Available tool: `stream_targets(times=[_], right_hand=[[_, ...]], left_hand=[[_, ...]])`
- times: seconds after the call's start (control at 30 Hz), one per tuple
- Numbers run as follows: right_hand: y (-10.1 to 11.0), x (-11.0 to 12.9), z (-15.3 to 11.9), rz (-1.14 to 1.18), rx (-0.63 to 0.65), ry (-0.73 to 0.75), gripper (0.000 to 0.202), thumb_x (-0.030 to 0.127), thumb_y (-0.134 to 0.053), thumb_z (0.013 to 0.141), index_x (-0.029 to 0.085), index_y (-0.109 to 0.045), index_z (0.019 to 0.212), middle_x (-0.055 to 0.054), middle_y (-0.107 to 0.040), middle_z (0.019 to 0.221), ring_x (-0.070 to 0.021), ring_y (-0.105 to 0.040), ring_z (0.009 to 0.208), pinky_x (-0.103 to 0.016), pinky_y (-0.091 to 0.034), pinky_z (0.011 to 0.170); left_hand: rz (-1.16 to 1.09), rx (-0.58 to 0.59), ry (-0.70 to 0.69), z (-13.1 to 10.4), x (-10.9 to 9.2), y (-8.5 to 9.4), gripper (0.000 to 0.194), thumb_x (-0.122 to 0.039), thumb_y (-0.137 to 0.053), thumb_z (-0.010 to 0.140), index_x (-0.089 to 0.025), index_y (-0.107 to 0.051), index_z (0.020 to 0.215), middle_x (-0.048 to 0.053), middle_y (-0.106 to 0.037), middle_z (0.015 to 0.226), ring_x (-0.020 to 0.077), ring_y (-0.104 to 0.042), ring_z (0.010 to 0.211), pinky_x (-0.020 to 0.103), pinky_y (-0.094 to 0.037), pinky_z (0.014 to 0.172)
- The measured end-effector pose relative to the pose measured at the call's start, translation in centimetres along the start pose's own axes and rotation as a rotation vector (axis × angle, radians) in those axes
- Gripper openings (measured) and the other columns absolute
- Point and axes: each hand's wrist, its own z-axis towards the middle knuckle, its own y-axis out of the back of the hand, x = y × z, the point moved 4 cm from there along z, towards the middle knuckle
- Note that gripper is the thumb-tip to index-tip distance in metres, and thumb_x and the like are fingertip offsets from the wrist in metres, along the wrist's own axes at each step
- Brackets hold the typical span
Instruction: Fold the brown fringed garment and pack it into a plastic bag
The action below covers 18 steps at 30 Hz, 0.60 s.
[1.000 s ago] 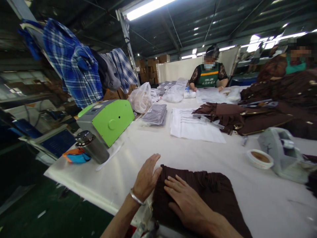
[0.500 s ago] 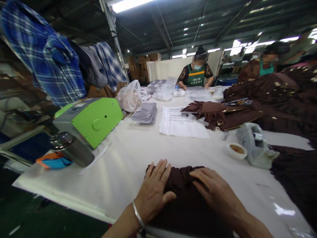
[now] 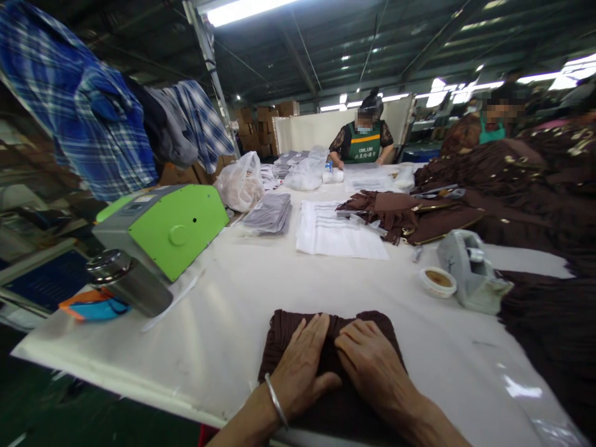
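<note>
A dark brown fringed bag (image 3: 270, 354) lies flat at the near edge of the white table (image 3: 223, 323), strips of fringe showing along its top and left side. My left hand (image 3: 305, 357), with a silver bangle at the wrist, rests on it with the fingers stretched out and the thumb apart. Beside it, my right hand (image 3: 367, 354) lies on the fringe too, fingers slightly bent and spread over the fabric. Both palms cover the middle of the brown piece. Its lower part is dark and partly hidden by my arms.
To the left stand a green machine (image 3: 179, 233) and a steel flask (image 3: 130, 282). A tape dispenser (image 3: 472, 273) and a small tub (image 3: 437, 282) are on the right, before piled brown bags (image 3: 493, 180). White sheets (image 3: 335, 233) lie ahead. A co-worker (image 3: 363, 139) sits opposite.
My right hand has moved left, closer to my left hand, which shifted slightly right. More of the brown piece's left side and top right corner shows. The view has turned a little.
</note>
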Motion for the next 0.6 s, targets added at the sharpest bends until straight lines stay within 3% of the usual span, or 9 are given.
stream_targets(times=[0.13,0.27,0.43,0.5,0.6], right_hand=[[-0.1,1.7,-2.0,0.086,-0.121,0.091,0.017,0.01,-0.05,0.089,0.02,-0.063,0.089,-0.004,-0.066,0.089,-0.0199,-0.057,0.088,-0.034,-0.042,0.083],[2.3,1.9,-3.7,0.144,-0.148,0.207,0.017,0.013,-0.048,0.092,0.022,-0.062,0.096,-0.001,-0.067,0.086,-0.0168,-0.06,0.081,-0.033,-0.044,0.083],[4.2,-2.8,-3.6,-0.028,-0.102,-0.09,0.011,0.02,-0.054,0.091,0.024,-0.061,0.099,-0.004,-0.067,0.092,-0.0208,-0.062,0.084,-0.037,-0.048,0.078],[3.6,-4.3,-3.0,-0.081,-0.046,-0.195,0.02,0.022,-0.06,0.086,0.023,-0.061,0.106,-0.006,-0.067,0.098,-0.0244,-0.062,0.087,-0.041,-0.049,0.079],[1.8,-5.0,-1.9,-0.071,0.035,-0.239,0.033,0.013,-0.056,0.081,0.02,-0.061,0.113,-0.009,-0.067,0.106,-0.0271,-0.061,0.095,-0.044,-0.05,0.084]], left_hand=[[0.053,0.02,-0.039,0.4,-0.9,0.6,0.095,-0.035,-0.066,0.086,-0.022,0.001,0.152,0.012,-0.02,0.158,0.0258,-0.014,0.146,0.054,-0.019,0.118],[0.092,0.08,-0.127,0.9,-2.3,0.6,0.087,-0.047,-0.061,0.088,-0.021,-0.007,0.152,0.01,-0.015,0.159,0.026,-0.011,0.146,0.053,-0.011,0.12],[0.055,0.126,-0.181,0.4,-2.8,0.1,0.1,-0.068,-0.057,0.082,-0.018,-0.006,0.152,0.013,-0.017,0.158,0.0288,-0.017,0.145,0.052,-0.015,0.119],[0.07,0.144,-0.204,-0.1,-2.7,-0.1,0.103,-0.068,-0.057,0.081,-0.017,-0.003,0.152,0.015,-0.015,0.158,0.0313,-0.017,0.145,0.054,-0.016,0.118],[0.107,0.172,-0.225,-0.8,-2.7,-0.7,0.099,-0.063,-0.056,0.085,-0.018,0.002,0.152,0.014,-0.012,0.158,0.033,-0.015,0.145,0.057,-0.015,0.117]])
